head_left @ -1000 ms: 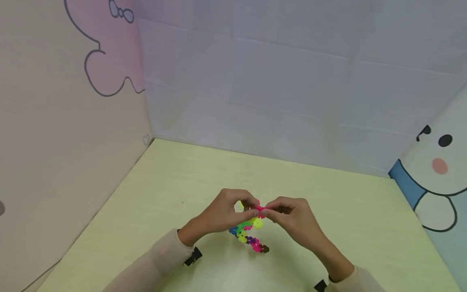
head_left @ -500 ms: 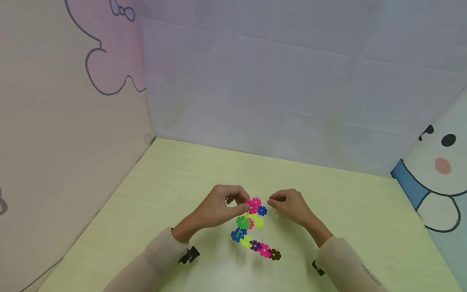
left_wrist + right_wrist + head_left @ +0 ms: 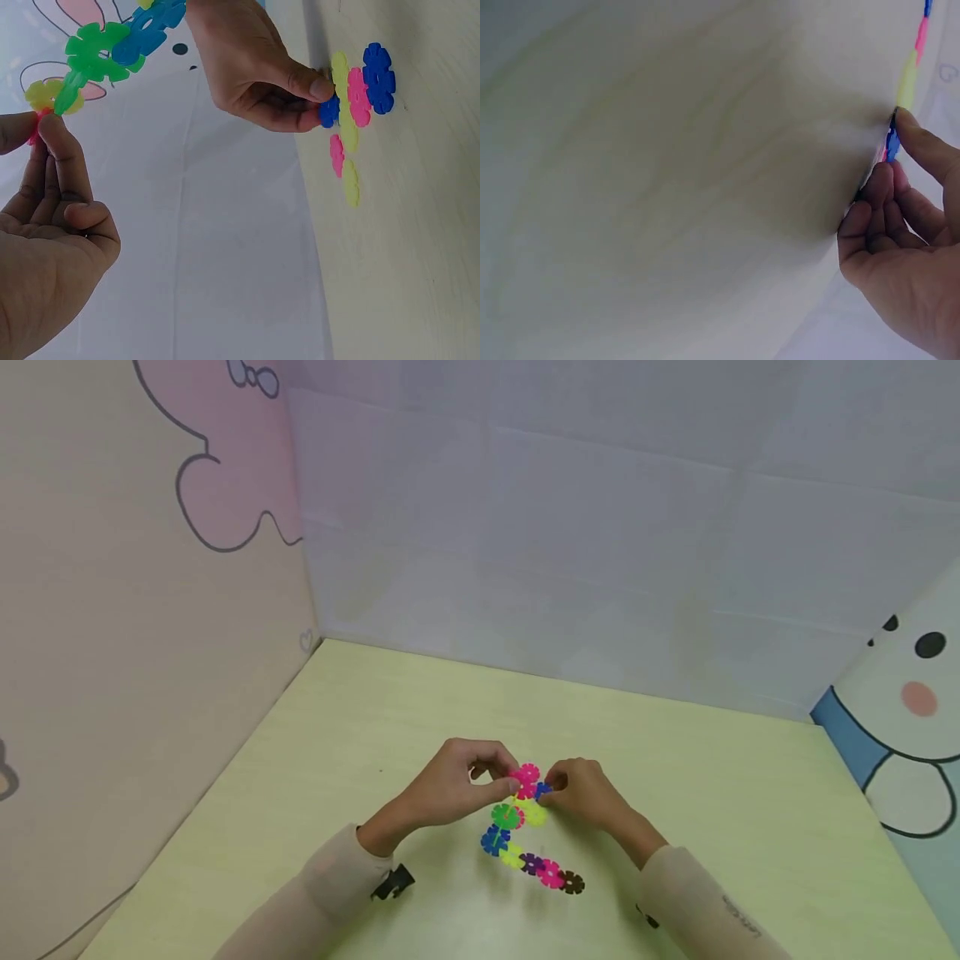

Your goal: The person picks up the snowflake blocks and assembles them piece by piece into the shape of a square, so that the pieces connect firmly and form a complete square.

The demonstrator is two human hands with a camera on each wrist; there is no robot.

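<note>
In the head view my left hand (image 3: 457, 785) pinches a pink disc (image 3: 39, 133) between thumb and finger. It is one end of a chain of notched, flower-shaped plastic discs, running through a green disc (image 3: 506, 816) and a blue disc (image 3: 493, 841) to a brown disc (image 3: 573, 882). My right hand (image 3: 588, 793) pinches a separate blue disc (image 3: 892, 144) with thumb and fingertips, close to the tabletop. Beside those fingers, yellow and pink discs (image 3: 359, 97) and another blue disc (image 3: 379, 78) lie near the table surface. Fingers partly cover both pinched discs.
A pale wooden table (image 3: 360, 710) spreads under both hands. A plain whitish back panel (image 3: 570, 543) stands behind it, a cartoon-printed panel (image 3: 210, 610) on the left and another (image 3: 930, 760) on the right.
Both hands were together at the pink disc; the right hand then drew away with nothing visible in its fingers and now pinches the blue disc. The left hand keeps the chain.
</note>
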